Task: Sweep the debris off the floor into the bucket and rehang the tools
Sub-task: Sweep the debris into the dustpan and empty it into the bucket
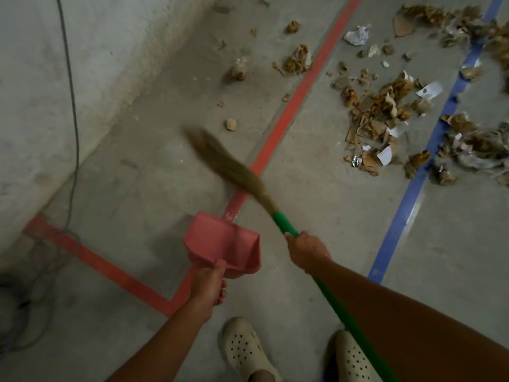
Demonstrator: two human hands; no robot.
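My left hand [210, 282] grips the handle of a pink dustpan [223, 242], held just above the floor with its mouth pointing away from me. My right hand [307, 252] is closed around the green handle of a broom [228, 164]. Its straw head is blurred and points up-left over the red floor line. Debris [380, 117] of torn brown cardboard, dry leaves and white paper scraps lies scattered at the upper right, well beyond the broom head. A small stone [231, 124] lies just past the bristles. No bucket is in view.
A concrete wall [41, 106] rises on the left with a cable [73, 111] hanging down it and coiling on the floor at lower left. Red tape [292, 103] and blue tape [429, 153] lines cross the grey floor. My two cream clogs [242, 346] stand at the bottom.
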